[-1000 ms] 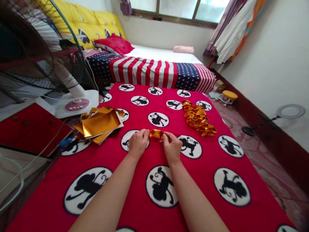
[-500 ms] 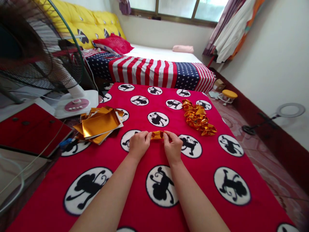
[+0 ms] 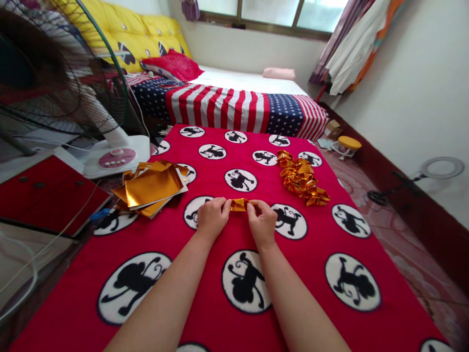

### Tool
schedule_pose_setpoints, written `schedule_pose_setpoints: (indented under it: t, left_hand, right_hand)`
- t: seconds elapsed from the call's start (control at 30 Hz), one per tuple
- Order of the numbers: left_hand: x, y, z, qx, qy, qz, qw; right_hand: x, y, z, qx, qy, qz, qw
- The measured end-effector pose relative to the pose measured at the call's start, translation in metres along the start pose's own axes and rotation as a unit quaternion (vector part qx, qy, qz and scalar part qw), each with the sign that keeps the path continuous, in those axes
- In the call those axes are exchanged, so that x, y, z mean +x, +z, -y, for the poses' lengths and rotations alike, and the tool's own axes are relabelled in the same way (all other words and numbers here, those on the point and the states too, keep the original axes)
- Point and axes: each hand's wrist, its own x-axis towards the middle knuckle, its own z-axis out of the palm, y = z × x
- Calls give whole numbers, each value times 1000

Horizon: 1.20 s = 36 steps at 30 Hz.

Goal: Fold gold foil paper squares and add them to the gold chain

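My left hand (image 3: 211, 217) and my right hand (image 3: 261, 222) pinch the two ends of a small folded gold foil piece (image 3: 239, 205), held just above a red blanket with black monkey prints (image 3: 322, 239). A heap of folded gold foil pieces (image 3: 301, 178) lies beyond my right hand. To the left of my left hand rests a stack of flat gold foil sheets (image 3: 152, 187).
A standing fan (image 3: 62, 73) with a white base (image 3: 116, 156) is at the left, beside a red drawer unit (image 3: 44, 193). A bed with a flag-pattern cover (image 3: 234, 105) lies beyond the blanket. A ring light (image 3: 439, 168) lies on the floor by the right wall.
My hands have drawn slightly closer together on the gold piece, which looks more compact and flatter than a second ago. Nothing else has moved.
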Motion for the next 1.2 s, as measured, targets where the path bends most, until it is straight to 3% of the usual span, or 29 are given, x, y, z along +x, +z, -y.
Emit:
schedule_pose_setpoints:
  t: [0.3, 0.83, 1.2]
  left_hand:
    - [2, 1, -1, 2, -8, 4, 1000]
    - [5, 4, -1, 4, -39, -2, 999]
    - [3, 1, -3, -42, -19, -8, 999]
  right_hand:
    - [-3, 0, 6, -64, -29, 33, 997]
    - [-6, 4, 9, -66, -48, 43, 996]
    - [-6, 3, 10, -59, -53, 40, 996]
